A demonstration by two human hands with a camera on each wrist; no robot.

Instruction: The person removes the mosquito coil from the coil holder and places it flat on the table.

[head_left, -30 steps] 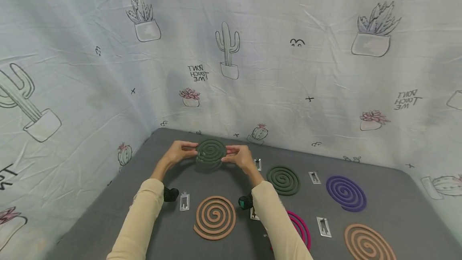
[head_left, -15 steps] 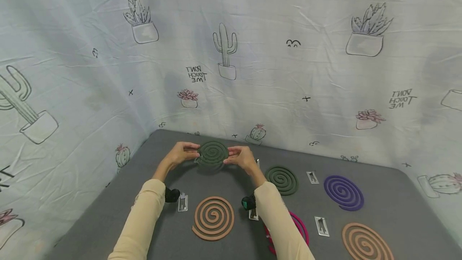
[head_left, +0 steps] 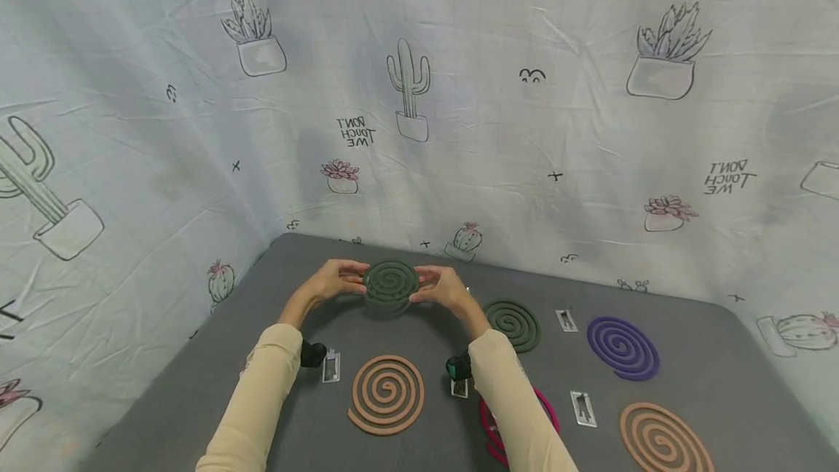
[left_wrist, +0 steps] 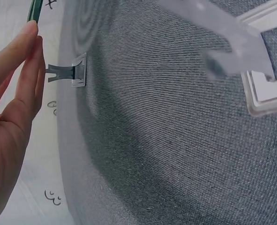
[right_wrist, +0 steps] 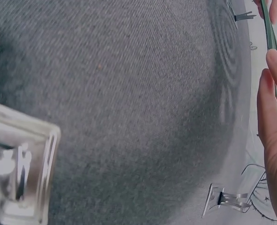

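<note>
Both hands hold a dark green mosquito coil up above the far part of the table, its spiral face towards the head camera. My left hand pinches its left edge between thumb and fingers, while the right hand grips the opposite edge. In the left wrist view the coil shows only as a thin green edge at the fingertips. The right wrist view has the coil nearly edge-on too. Its windings look close together; I cannot tell whether it is a single coil or a nested pair.
On the grey table lie an orange coil, another green one, a purple one, a second orange coil and a pink one partly under the right sleeve. Metal coil stands sit between them. A patterned curtain hangs behind.
The held green coil and both hands have shifted slightly to the right and a little nearer to me. The hands keep their hold; the things on the table stay put.
</note>
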